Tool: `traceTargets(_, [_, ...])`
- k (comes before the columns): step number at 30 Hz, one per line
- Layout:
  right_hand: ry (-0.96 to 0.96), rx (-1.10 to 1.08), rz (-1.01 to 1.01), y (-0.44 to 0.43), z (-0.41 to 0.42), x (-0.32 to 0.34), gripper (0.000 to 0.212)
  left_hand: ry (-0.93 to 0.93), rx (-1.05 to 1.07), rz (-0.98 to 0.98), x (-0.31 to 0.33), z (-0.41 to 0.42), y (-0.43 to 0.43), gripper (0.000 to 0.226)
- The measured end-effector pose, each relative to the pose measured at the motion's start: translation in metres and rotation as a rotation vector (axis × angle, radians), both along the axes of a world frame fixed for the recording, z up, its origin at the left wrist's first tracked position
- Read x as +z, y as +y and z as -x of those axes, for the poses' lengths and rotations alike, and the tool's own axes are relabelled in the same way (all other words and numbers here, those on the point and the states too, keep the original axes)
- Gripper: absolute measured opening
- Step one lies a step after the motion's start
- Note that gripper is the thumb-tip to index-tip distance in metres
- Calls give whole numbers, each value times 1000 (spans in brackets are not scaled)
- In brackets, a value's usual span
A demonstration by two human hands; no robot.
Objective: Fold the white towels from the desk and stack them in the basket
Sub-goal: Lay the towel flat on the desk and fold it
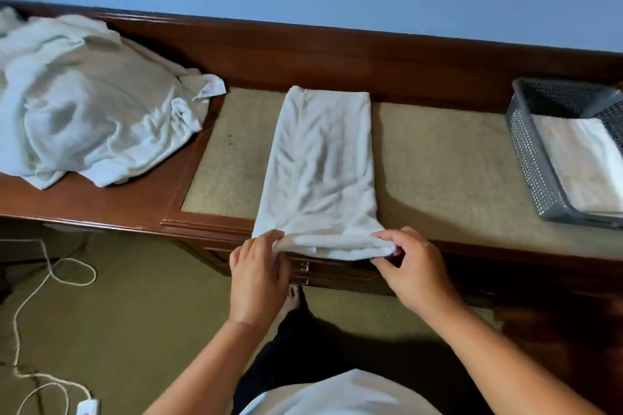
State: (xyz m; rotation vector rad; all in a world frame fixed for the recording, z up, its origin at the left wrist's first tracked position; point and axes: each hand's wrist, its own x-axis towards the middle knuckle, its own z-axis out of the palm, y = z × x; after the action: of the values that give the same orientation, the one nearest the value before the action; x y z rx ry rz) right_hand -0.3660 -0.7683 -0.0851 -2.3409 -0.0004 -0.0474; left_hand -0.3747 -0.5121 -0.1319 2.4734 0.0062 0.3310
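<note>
A white towel, folded into a long strip, lies lengthwise on the desk with its near end hanging over the front edge. My left hand pinches the near left corner of that end. My right hand pinches the near right corner. A heap of unfolded white towels sits on the left part of the desk. A grey perforated basket stands at the right edge, with a folded white towel lying inside it.
The desk has a raised wooden back rail against a blue wall. Drawers with metal handles are below the front edge. A white cord and a plug strip lie on the carpet at left. My foot is near the drawers.
</note>
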Motion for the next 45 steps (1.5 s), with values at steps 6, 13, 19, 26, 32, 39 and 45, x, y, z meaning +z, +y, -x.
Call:
traceTargets(6, [-189,-156,-61,-8,-65,31,28,-92,-153,-16,71,-82,6,33])
traceTargets(13, [-306,-216,30,-14,-154,54,18,139,-411,-222,88,-183,19,52])
traceTargets(19, [-118,-258,-187,-19,-207,53,3,212,-570,-182,113,-260,50,34])
traceTargets(26, [-26,-315,-438,-19,-262,38,11,275,-643,53,121,-343,57,28])
traceTargets(32, [65,-343,-485,-28,-335,24,74,340,-662,91,110,-408,50,19])
traceTargets(39, [312,-396,-386,-37,-417,-24,21,543,-657,104,72,-493,34,15])
traceTargets(45, [551,-415,-294,-46,-500,-78,40,678,-576,36,8,-577,13,11])
